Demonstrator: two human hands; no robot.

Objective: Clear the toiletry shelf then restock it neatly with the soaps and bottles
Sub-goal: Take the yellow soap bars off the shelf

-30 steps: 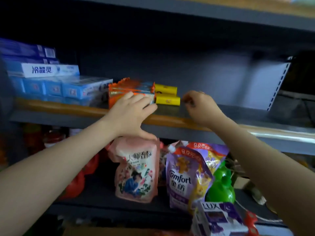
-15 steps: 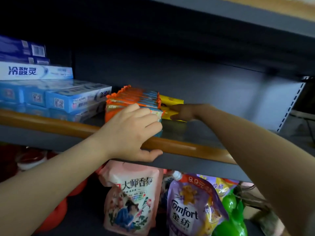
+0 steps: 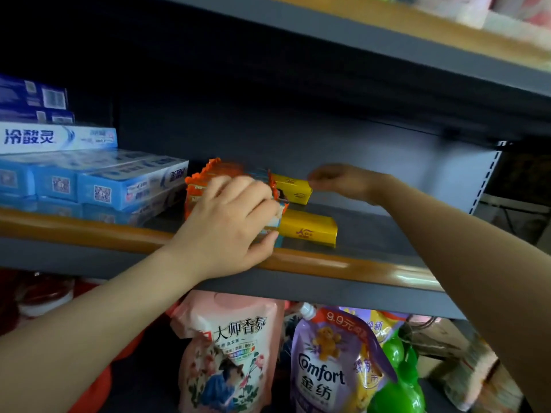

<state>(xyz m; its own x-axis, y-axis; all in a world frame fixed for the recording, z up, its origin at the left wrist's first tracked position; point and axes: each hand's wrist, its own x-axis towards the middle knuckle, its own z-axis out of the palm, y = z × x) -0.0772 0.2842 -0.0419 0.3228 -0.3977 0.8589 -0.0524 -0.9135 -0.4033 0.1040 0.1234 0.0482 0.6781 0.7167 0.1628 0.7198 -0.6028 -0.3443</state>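
While the left hand [image 3: 229, 225] grips the orange-wrapped soap stack [image 3: 208, 183] at the grey metal shelf's [image 3: 372, 234] front edge, two yellow rectangular soap bars [image 3: 308, 231] lie beside; right hand [image 3: 343, 180], fingers curled, touches the rear one.

toothpaste boxes [image 3: 89, 180]: blue and white
soap packets [image 3: 214, 177]: orange
soap bars [image 3: 308, 229]: yellow
shelf rail [image 3: 343, 268]: glossy brown
detergent pouch [image 3: 229, 353]: pink, floral
Comfort pouch [image 3: 325, 368]: purple
bottle [image 3: 399, 380]: green

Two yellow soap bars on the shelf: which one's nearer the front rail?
The lower yellow bar, right beside the left hand. The other yellow bar sits farther back, by the right hand.
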